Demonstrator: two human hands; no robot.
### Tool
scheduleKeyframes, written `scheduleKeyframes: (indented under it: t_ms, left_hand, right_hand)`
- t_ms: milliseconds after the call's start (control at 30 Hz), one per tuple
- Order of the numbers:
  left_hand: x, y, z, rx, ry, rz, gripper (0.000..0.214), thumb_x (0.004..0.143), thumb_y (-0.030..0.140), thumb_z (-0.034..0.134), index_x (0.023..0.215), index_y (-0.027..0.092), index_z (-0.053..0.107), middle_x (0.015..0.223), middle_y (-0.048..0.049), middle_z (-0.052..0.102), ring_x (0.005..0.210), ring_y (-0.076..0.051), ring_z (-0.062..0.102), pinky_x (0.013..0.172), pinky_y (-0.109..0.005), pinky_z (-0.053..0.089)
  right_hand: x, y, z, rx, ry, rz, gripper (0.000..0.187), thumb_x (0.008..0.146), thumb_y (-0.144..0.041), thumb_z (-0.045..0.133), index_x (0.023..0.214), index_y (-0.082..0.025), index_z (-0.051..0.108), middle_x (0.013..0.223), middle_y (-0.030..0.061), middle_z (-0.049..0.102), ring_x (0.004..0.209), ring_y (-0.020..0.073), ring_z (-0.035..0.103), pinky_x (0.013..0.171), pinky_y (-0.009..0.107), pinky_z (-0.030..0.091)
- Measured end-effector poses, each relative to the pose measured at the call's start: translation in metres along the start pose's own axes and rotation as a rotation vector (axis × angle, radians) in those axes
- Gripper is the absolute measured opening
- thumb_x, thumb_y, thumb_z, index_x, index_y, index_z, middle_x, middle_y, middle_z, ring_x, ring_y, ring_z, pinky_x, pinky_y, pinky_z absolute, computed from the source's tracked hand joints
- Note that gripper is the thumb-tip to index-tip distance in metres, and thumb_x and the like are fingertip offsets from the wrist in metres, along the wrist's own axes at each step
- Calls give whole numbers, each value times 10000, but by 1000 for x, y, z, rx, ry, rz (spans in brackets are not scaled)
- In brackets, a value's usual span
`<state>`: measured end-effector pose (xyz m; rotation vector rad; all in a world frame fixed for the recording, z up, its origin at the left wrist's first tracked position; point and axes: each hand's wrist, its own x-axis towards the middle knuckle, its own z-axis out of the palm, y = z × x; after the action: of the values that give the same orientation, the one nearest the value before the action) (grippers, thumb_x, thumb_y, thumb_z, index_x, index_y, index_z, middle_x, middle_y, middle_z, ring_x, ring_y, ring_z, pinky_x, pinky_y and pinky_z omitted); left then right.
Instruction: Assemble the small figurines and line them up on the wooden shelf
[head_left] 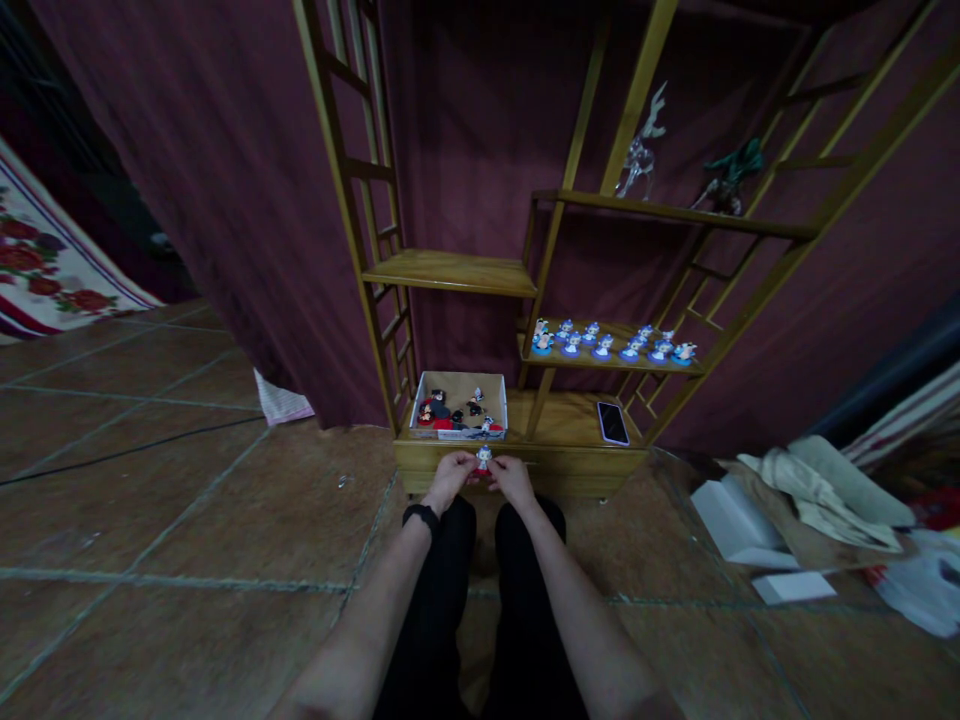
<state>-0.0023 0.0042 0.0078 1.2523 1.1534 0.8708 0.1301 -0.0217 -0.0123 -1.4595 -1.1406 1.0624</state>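
Head view: small figurine [484, 458] upright between both hands [452, 475] [514, 479]

Black wristband [422, 516], black trousers [529, 610], bare forearms [574, 595]

Blue, white and red figurine [484, 457], purplish curtain [217, 200], red-flowered cloth [64, 262]

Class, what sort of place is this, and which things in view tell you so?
Probably an indoor room with a display corner, perhaps in a home: a wooden shelf unit bears rows of small figurines, a dark reddish curtain hangs behind it, and the floor looks tiled.
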Motion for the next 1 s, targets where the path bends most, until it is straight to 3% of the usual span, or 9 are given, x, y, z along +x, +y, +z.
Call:
scheduleKeyframes:
  t_ms: [167, 333, 500, 733, 867, 1000]
  left_hand:
    - [0, -3, 4, 202, 59, 6, 114, 685, 217, 620, 618, 125, 612, 543, -8, 619, 499, -103, 576, 483, -186, 445]
    - [-5, -1, 4, 335, 79, 28, 72, 671, 175, 619, 614, 141, 647, 506, -4, 604, 519, -111, 574, 512, -185, 416]
    - [-7, 1, 4, 384, 102, 81, 130, 698, 128, 560, 609, 146, 653, 525, -16, 611, 563, -121, 580, 552, -195, 412]
    - [-5, -7, 1, 252, 56, 113, 167, 741, 187, 511, 705, 145, 669, 626, -33, 661, 559, -141, 604, 527, -232, 468]
    - [-2, -10, 2, 108, 12, 155, 166, 741, 194, 511, 776, 133, 661, 738, -49, 688, 663, -151, 627, 612, -264, 499]
    - [0, -12, 5, -121, -37, 242, 220, 625, 158, 634, 843, 127, 641, 819, -51, 688, 739, -148, 621, 719, -283, 487]
  right_hand:
    - [-11, -7, 2, -219, 14, -23, 175, 731, -312, 574, 665, -187, 677, 624, 28, 674, 568, 158, 632, 526, 224, 463]
    - [-18, -13, 2, -233, 14, -49, 134, 719, -268, 588, 655, -210, 691, 636, 39, 687, 672, 196, 653, 589, 243, 453]
    - [-19, -12, 2, -228, 12, -73, 134, 710, -259, 582, 649, -215, 693, 632, 31, 682, 633, 200, 645, 574, 264, 454]
    - [-10, 1, 2, -81, -7, -105, 181, 698, -304, 548, 639, -194, 679, 638, 27, 659, 475, 173, 590, 477, 297, 467]
    - [-5, 2, 0, -44, -2, -127, 172, 690, -315, 548, 672, -211, 684, 655, 14, 662, 560, 174, 602, 542, 299, 482]
    - [-1, -1, -1, 20, 21, -150, 163, 678, -307, 549, 727, -232, 686, 717, 1, 670, 686, 183, 605, 627, 306, 484]
